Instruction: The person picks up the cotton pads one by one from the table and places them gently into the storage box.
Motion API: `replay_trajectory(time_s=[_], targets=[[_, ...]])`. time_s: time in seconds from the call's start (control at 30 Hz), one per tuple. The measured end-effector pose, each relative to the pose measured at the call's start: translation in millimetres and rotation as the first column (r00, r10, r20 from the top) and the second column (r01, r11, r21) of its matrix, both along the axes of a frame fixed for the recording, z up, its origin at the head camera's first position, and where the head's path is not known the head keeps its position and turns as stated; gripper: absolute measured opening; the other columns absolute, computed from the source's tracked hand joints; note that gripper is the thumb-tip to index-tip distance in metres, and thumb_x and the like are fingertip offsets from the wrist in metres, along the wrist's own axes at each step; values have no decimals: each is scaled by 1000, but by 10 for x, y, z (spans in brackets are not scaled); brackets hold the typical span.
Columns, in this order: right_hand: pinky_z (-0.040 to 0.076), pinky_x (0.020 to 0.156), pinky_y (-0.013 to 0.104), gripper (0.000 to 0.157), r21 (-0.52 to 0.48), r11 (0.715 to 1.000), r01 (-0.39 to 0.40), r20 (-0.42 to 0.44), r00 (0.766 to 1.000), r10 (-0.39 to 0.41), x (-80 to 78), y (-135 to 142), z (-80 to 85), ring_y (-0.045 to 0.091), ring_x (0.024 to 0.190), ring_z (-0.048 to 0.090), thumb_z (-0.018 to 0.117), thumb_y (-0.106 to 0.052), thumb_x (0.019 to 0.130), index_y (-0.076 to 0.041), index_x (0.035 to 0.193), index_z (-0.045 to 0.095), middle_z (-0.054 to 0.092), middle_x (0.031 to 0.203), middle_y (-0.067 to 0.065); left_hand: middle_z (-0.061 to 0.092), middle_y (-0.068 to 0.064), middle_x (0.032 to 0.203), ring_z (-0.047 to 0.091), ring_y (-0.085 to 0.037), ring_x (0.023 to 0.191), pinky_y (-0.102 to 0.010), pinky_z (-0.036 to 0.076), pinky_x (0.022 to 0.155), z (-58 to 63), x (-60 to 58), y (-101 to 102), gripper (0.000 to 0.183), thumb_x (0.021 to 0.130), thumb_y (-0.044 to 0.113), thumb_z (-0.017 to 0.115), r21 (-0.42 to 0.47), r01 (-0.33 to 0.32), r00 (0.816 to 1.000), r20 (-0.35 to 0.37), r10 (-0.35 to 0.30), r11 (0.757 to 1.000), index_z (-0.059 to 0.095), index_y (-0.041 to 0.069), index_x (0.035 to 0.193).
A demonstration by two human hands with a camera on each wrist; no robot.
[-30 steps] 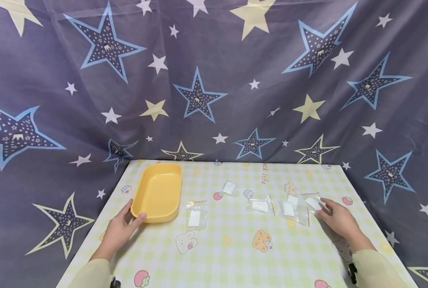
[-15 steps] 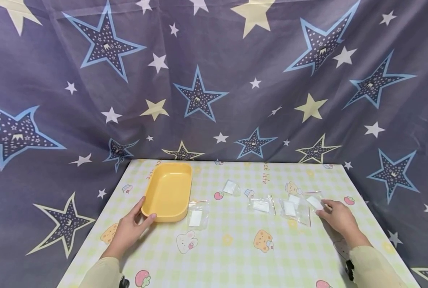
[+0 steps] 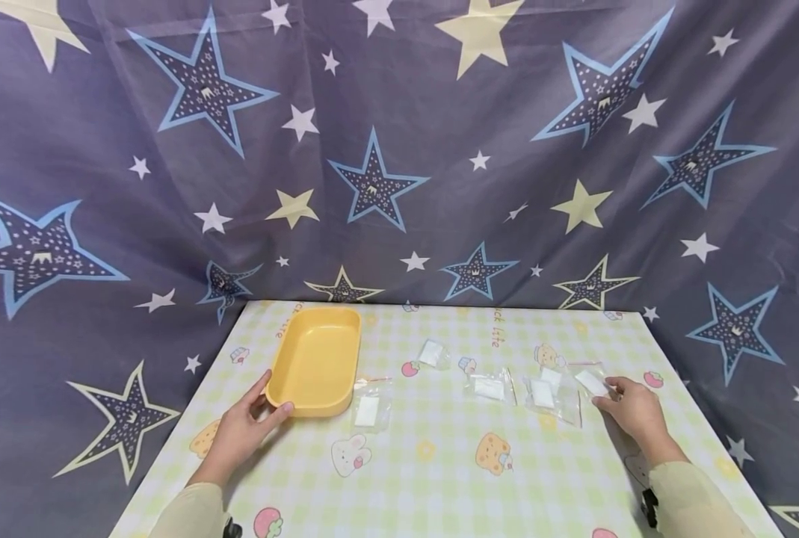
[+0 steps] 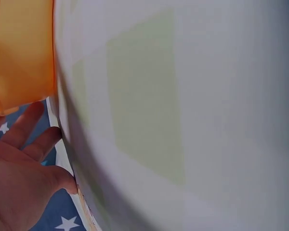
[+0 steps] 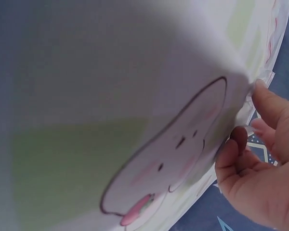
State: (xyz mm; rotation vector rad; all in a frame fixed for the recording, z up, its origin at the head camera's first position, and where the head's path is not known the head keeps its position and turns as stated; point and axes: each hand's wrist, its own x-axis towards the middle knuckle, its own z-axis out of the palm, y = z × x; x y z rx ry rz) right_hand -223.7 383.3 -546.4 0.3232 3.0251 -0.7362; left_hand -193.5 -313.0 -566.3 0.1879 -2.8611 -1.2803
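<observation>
My left hand [image 3: 239, 433] holds the near left corner of a yellow plastic tray [image 3: 315, 366], thumb at its near wall and fingers along its left side. In the left wrist view, the fingers reach round the orange-looking tray wall [image 4: 24, 57]. On the right, my right hand [image 3: 640, 417] pinches the edge of a small clear zip bag [image 3: 590, 382] with a flat white piece inside. Thumb and fingertips meet low over the table in the right wrist view, and only a sliver of clear plastic shows there. Nothing lies in the tray.
Similar bags lie about: one [image 3: 367, 412] right at the tray's near right side, one [image 3: 431, 353] farther back, one [image 3: 489, 388] right of centre, and an overlapping group [image 3: 543, 394] beside my right hand. A star-patterned curtain [image 3: 386, 97] hangs behind the checked table [image 3: 426, 486].
My left hand has slid the tray to the right, close to the nearest bag, and then stopped. My right hand stays at its bag with little movement.
</observation>
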Motion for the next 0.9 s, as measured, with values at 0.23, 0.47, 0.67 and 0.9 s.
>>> replay_trajectory(time_s=[0.23, 0.47, 0.67, 0.9], targets=[[49, 85, 54, 60, -24, 1000, 17, 13, 1000, -17, -3, -8, -3, 41, 103, 61, 74, -27, 88, 3, 136, 53, 64, 117, 28, 49, -17, 149, 48, -37, 137, -54, 39, 111, 3, 13, -8, 92, 78, 73, 65, 5, -2, 1000, 10, 2, 1000, 16, 51, 153], [52, 78, 49, 54, -47, 998, 51, -43, 998, -53, 16, -17, -18, 38, 94, 62, 76, -18, 86, 7, 130, 56, 66, 110, 28, 48, -18, 150, 48, -37, 137, -54, 38, 112, 17, 22, -14, 96, 78, 73, 65, 2, 3, 999, 32, -3, 1000, 17, 45, 156], [53, 73, 45, 56, -61, 997, 54, -79, 995, -58, 20, 6, -52, 35, 90, 61, 76, -14, 85, 7, 133, 54, 65, 108, 26, 49, -17, 149, 48, -36, 137, -54, 38, 112, 21, 21, -19, 97, 78, 72, 67, 10, -1, 999, 42, 1, 1000, 18, 43, 157], [53, 78, 49, 59, -85, 996, 41, -109, 993, -50, 0, 40, -52, 42, 100, 61, 74, -12, 86, 5, 137, 51, 61, 118, 29, 48, -18, 150, 47, -37, 138, -55, 37, 112, 30, 16, -20, 98, 76, 74, 66, 12, -7, 999, 52, 6, 1000, 18, 44, 157]])
